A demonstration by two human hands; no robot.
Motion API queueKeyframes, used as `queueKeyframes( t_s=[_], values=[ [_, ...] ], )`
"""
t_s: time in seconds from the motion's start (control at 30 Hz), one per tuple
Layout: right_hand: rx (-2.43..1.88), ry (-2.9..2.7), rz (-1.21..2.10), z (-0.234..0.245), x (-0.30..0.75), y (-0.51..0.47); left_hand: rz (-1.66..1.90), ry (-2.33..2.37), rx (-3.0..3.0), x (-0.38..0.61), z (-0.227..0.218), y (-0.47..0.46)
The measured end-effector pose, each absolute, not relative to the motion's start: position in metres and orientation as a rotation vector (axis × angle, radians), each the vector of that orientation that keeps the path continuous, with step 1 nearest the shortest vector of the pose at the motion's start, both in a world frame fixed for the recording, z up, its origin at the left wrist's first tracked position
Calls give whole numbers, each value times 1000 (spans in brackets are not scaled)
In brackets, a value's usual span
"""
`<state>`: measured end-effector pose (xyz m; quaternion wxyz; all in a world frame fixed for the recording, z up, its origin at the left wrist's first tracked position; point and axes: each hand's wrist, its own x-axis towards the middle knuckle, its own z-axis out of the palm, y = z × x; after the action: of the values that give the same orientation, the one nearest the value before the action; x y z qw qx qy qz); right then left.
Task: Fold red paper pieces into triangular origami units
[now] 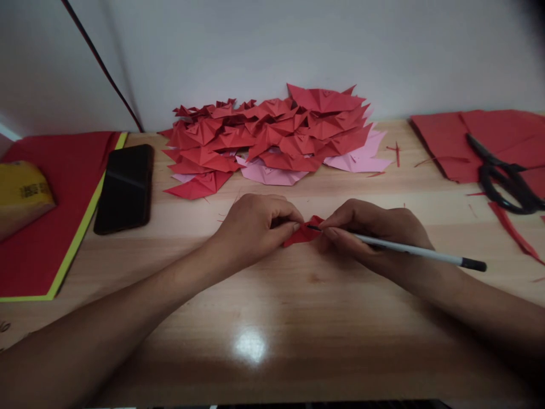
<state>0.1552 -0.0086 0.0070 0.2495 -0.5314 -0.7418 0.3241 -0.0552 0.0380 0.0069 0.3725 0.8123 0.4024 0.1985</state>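
- Detail on the small folded red paper (298, 234) is hard to make out, since fingertips of both hands cover its ends; it sits low over the table, between the hands, near the middle of the view.
- Left hand (260, 224) pinches the paper's left end between thumb and forefinger.
- Right hand (370, 230) grips a pale pencil (409, 247) near its dark point, which meets the paper; whether it presses on it I cannot tell.
- Yellow packet (25, 193), cut off at the left edge, shows print too blurred to read; dark marks (4, 328) below it are cropped too.
- Light wood table (204, 352) carries a bright glare spot and runs back to a pale wall (238, 51), where a dark cable (97, 59) slants down.
- Folded red pieces (272, 136) overlap in a heap beyond the hands, partly hiding pink ones (276, 173).
- Black phone (124, 187) lies at left, overlapping the yellow-edged red sheets (63, 227) beneath the packet.
- Black-handled scissors (506, 176) rest partly on red paper (443, 147) at right, near red strips (513, 233).
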Motion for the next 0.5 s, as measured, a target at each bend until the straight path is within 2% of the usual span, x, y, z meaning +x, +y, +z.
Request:
queueKeyframes(
  t_s=[0.5],
  values=[
    [-1461,-1996,919,8,155,-9,513,1030,2082,-55,7,38]
  ],
)
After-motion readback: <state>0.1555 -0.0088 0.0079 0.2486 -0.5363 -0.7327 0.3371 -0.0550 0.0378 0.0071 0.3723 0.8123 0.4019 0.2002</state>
